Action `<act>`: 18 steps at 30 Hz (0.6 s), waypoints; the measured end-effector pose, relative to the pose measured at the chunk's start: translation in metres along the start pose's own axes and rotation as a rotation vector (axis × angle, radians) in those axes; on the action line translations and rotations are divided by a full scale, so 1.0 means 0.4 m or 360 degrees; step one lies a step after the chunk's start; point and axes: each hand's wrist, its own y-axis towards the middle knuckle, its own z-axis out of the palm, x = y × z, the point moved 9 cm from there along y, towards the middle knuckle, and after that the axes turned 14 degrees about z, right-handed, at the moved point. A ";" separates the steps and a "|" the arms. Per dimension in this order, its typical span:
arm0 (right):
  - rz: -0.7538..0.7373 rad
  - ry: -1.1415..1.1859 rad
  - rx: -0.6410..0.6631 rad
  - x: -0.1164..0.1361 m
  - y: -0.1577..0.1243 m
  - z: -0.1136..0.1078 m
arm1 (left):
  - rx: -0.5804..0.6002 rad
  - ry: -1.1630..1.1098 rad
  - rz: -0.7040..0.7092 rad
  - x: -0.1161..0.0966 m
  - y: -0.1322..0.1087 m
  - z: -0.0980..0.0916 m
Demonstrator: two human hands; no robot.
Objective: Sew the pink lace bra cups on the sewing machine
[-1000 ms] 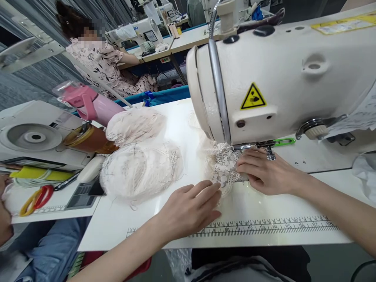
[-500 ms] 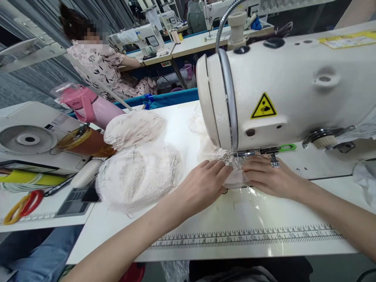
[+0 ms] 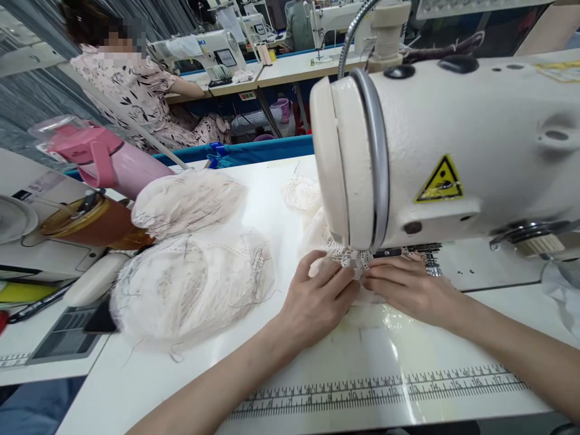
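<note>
White lace fabric (image 3: pixel 356 261) lies under the head of a sewing machine (image 3: pixel 435 145), beside its needle area. My left hand (image 3: pixel 319 296) is closed on the lace's near edge, fingers bent and thumb tucked out of sight. Close by on the right, my right hand (image 3: pixel 414 290) presses its fingers together on the same fabric, by the presser foot; some fingertips are hidden beneath the machine head. More of the lace (image 3: pixel 303 193) trails behind the machine head to the left. Two bundles of pale lace pieces, a nearer one (image 3: pixel 190 290) and a farther one (image 3: pixel 188 202), rest left of my hands.
A pink bottle (image 3: pixel 113 160) and an amber container (image 3: pixel 95 223) stand at the left beside another machine. A printed ruler (image 3: pixel 362 393) runs along the table's front edge. Beyond the blue cloth edging, a person (image 3: pixel 131 90) sits near other sewing machines.
My view has shifted closer and to the right. My left hand's fingers have spread and shifted on the lace, and the white fabric between my hands now shows a scalloped lace edge.
</note>
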 end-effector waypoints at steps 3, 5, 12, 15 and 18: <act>-0.0009 0.0023 -0.0093 0.002 0.001 -0.013 | 0.0136 -0.0177 -0.0056 0.006 -0.010 0.037; 0.0005 0.0065 -0.0081 -0.002 0.001 -0.009 | 0.0241 -0.0275 -0.0095 0.009 -0.020 0.065; -0.0006 0.0122 0.0049 -0.006 -0.009 0.022 | 0.0284 -0.0345 -0.0140 0.018 -0.027 0.077; -0.0025 0.0131 0.0139 -0.005 -0.010 0.036 | 0.0297 -0.0331 -0.0137 0.019 -0.025 0.075; -0.0053 0.0178 0.0141 -0.007 -0.012 0.043 | 0.0321 -0.0324 -0.0142 0.019 -0.026 0.079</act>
